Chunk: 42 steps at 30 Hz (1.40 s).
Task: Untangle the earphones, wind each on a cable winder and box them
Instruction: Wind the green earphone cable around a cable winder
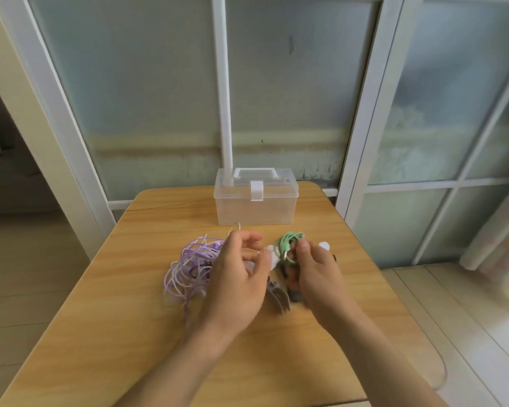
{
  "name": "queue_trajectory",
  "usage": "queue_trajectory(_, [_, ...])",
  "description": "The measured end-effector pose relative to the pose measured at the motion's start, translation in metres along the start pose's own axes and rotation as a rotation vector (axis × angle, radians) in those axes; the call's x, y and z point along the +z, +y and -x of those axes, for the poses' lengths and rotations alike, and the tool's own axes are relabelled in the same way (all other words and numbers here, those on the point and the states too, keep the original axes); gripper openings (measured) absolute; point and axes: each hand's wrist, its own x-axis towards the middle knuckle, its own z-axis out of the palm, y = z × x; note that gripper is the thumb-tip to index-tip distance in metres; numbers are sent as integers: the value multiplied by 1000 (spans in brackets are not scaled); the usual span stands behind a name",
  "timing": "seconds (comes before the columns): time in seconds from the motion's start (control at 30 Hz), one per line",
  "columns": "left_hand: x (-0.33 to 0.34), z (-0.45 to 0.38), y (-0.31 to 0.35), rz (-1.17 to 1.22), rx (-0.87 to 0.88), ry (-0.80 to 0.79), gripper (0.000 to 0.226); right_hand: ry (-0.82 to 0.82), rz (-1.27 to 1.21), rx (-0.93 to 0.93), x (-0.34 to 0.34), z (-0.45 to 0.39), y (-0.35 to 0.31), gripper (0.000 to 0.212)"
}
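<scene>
I see one closed clear box [256,201], one purple-white earphone tangle [191,265], my right hand [318,274] pinching one green earphone bundle [290,245], left hand [238,277] loosely curled, grip unclear.

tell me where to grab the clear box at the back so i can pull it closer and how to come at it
Judging by its pose, take the clear box by the handle folded flat on its lid, reaching down from above. It stands upright with the white latch closed, facing the person, so it should lift as one piece. Both hands are busy: the right hand holds the green earphones.
</scene>
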Motion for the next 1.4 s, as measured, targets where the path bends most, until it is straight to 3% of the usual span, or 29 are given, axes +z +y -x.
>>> queue_trajectory(0.1, [3, -7, -8, -428, 279, -354, 52, 222, 14, 28, -19, -17, 4, 39])
queue_trajectory(0.2, [5, -11, -19, -950, 408, -672, 54, 326, -92, 58, -40, -25, -1, 35])
queue_trajectory(0.3, [8, -16, -27, -1054, 504, -675, 43, 332, -97, 59, -49, -28, 0, 34])
queue_trajectory(0.47, [10, -27, -30, -1093, 497, -743, 29, 306, -116, 56, -48, -29, 5, 33])
queue_trajectory(0.57, [10, -24, -29, -696, 460, -540, 23, 339, -186, 18, -46, -27, 4, 36])
queue_trajectory(0.67, [8, -27, -1, -239, 161, -216, 24, 322, -501, 19, -51, -30, -8, 35])
queue_trajectory(0.73, [4, -35, 18, 45, 20, -157, 30, 247, -788, 38, -57, -34, -15, 31])
queue_trajectory(0.8, [-6, -43, 26, 255, -77, -189, 41, 140, -911, 74, -58, -37, -18, 27])
queue_trajectory(0.97, [-27, -40, 16, 379, -282, -229, 42, -235, -884, 235, -32, -27, -14, 24])
queue_trajectory(1.13, [-42, -18, -9, 476, -391, -199, 32, -492, -881, 287, 16, -8, -19, 30])
queue_trajectory(1.4, [-59, 2, -29, 631, -442, -157, 26, -555, -653, 284, 42, 4, -13, 34])
